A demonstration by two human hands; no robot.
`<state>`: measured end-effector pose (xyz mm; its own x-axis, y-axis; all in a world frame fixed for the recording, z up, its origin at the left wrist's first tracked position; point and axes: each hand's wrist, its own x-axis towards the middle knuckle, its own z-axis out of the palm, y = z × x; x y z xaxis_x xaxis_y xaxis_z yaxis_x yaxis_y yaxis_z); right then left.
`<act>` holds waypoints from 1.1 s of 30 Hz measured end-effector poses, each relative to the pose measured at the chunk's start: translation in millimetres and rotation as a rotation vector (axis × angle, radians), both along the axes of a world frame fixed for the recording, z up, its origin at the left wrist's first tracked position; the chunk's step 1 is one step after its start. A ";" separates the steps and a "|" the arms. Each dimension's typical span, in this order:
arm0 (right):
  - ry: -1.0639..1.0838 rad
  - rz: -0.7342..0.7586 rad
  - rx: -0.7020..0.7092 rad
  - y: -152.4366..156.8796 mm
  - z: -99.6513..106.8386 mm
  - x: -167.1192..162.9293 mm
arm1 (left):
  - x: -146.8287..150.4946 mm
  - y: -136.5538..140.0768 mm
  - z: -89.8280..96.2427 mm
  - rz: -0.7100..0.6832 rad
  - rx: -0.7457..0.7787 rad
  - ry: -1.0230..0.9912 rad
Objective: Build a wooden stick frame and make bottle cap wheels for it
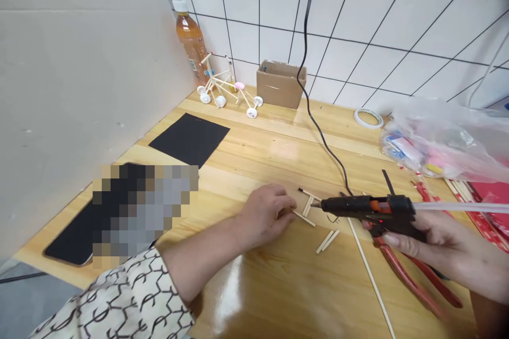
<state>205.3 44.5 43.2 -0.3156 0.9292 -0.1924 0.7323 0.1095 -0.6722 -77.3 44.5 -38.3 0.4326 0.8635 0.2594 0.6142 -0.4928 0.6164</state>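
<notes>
My left hand [272, 211] pinches one end of a short wooden stick [304, 218] low over the table. Wrapped round the handle of a black glue gun [368, 207] is my right hand [421, 238]; a clear glue stick [457, 206] juts from its back. The gun's nozzle points left, beside a few short sticks [307, 205] and a dark-tipped stick [309, 194] that meet at an angle. Two more short sticks [327, 241] lie nearer to me. A long thin stick [369, 275] and red-handled pliers [409, 280] lie below the gun.
A black cable [318, 127] runs down across the table. At the back stand a drink bottle [191, 42], small stick-built models [218, 82] and a cardboard box [280, 87]. A tape roll [368, 118] and plastic bag [449, 137] are right; a black sheet [190, 139] and phone [79, 228], left.
</notes>
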 end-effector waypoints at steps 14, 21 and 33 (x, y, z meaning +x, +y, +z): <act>-0.110 0.194 -0.078 -3.6 -0.8 -12.0 | -0.5 0.9 -0.6 -0.017 0.026 0.040; -0.172 0.219 -0.087 -6.9 -9.6 -1.5 | 0.3 1.6 -0.6 -0.021 0.045 0.062; -0.163 0.234 -0.022 -4.4 -12.1 -5.9 | 0.5 1.5 0.0 -0.024 0.052 0.096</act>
